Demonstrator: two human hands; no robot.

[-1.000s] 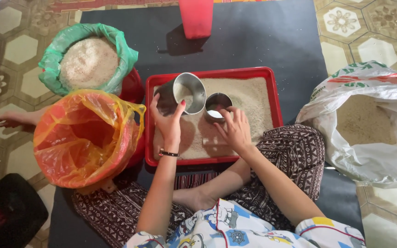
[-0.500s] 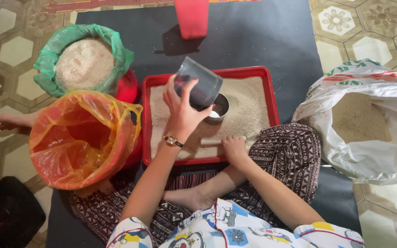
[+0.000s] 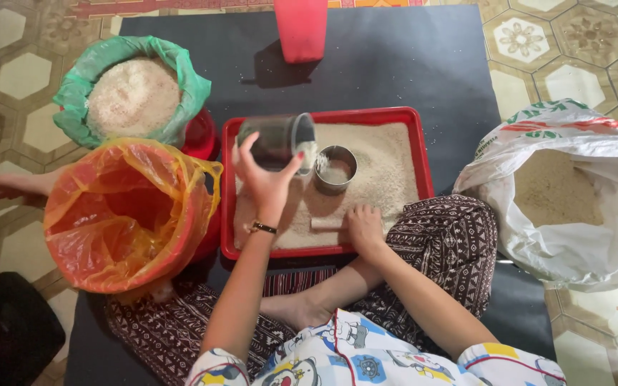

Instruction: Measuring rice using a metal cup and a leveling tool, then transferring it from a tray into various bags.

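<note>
Red tray (image 3: 423, 154), left hand (image 3: 266, 179) tipping metal cup (image 3: 277, 139), right hand (image 3: 364, 227) flat

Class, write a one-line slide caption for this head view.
Left hand tips a metal cup of rice into a small metal tin on a red tray.

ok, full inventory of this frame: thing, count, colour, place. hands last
tray: 1, red, centre of mat, holds pale grain
small tin: 1, metal, upright in tray
cup: 1, metal, tipped toward small tin
orange bag: 1, open, left of tray
green bag: 1, grain-filled, upper left
white bag: 1, grain inside, right
red container: 1, top edge
mat: 1, dark, on tiled floor
left hand: holds cup
right hand: rests on grain at tray's near edge
</note>
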